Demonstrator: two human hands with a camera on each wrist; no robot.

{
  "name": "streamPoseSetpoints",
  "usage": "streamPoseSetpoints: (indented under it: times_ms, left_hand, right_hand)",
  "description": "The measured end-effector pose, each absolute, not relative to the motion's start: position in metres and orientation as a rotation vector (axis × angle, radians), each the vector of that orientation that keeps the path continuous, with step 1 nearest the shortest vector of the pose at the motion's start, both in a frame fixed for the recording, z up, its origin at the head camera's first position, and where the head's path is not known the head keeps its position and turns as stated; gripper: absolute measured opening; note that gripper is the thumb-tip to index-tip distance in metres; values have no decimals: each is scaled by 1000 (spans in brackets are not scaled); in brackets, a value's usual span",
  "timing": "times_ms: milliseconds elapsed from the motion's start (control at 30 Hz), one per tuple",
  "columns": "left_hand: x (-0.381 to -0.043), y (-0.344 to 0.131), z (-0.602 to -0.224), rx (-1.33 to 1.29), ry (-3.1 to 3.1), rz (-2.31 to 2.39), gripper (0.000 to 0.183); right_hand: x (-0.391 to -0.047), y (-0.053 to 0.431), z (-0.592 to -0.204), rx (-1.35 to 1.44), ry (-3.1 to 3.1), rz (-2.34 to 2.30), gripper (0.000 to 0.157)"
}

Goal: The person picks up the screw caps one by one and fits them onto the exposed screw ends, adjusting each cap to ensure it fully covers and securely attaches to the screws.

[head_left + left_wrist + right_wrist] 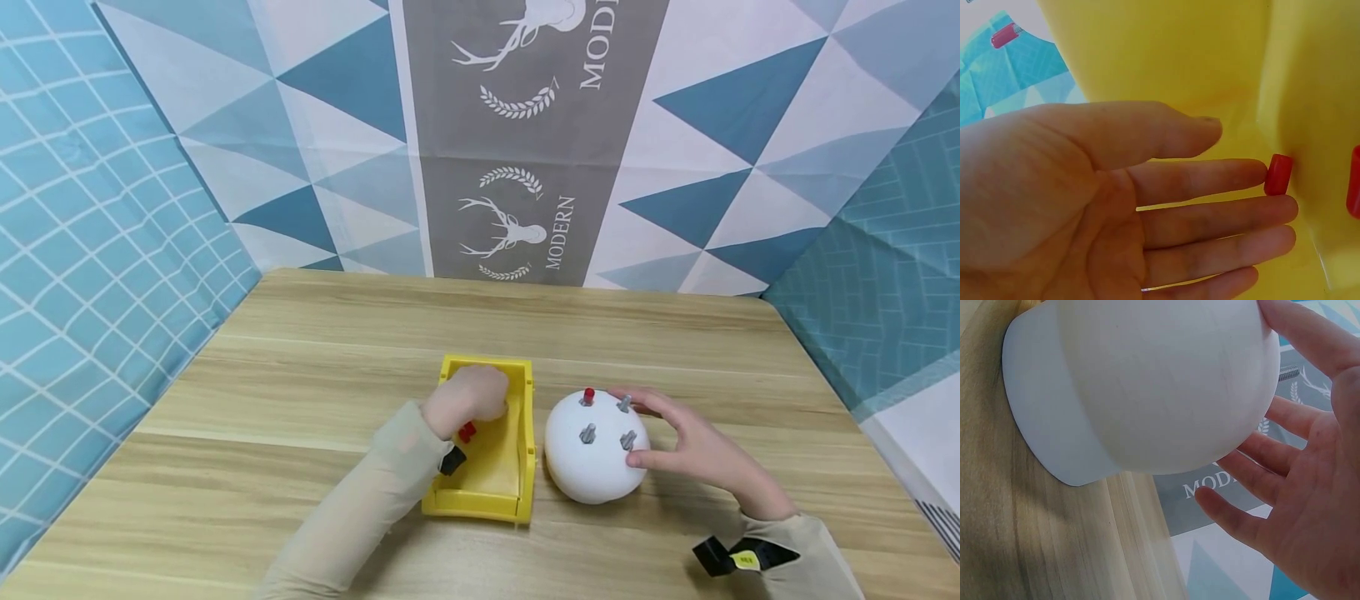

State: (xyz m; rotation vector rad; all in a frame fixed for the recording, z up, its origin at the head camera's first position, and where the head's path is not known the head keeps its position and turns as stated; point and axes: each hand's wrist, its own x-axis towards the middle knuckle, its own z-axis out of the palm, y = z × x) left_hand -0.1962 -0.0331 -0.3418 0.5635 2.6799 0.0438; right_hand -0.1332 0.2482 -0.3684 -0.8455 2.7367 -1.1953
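A small red cap (1279,175) lies inside the yellow box (480,504), touching my left hand's (472,392) index fingertip; those fingers are straight and slightly apart, the thumb clear of them. Another red piece (1354,184) lies nearby. Just right of the box, my right hand (697,450) holds the white ball (588,475) by its right side, thumb near, fingers far. Four bolts (588,434) stand on top, the far left one red-capped. Beneath is the wooden table (675,333).
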Motion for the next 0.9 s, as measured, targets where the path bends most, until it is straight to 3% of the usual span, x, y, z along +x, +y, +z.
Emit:
streamPoseSetpoints:
  times_ms: [500,900]
  left_hand:
    - [-196,-33,-343,501,2630,112,26]
    - [-195,-34,-341,602,2661,97,24]
  right_hand:
    - [-132,247,-368,-838,2736,-1207,67]
    - [-133,248,-368,-860,2723,-1211,67]
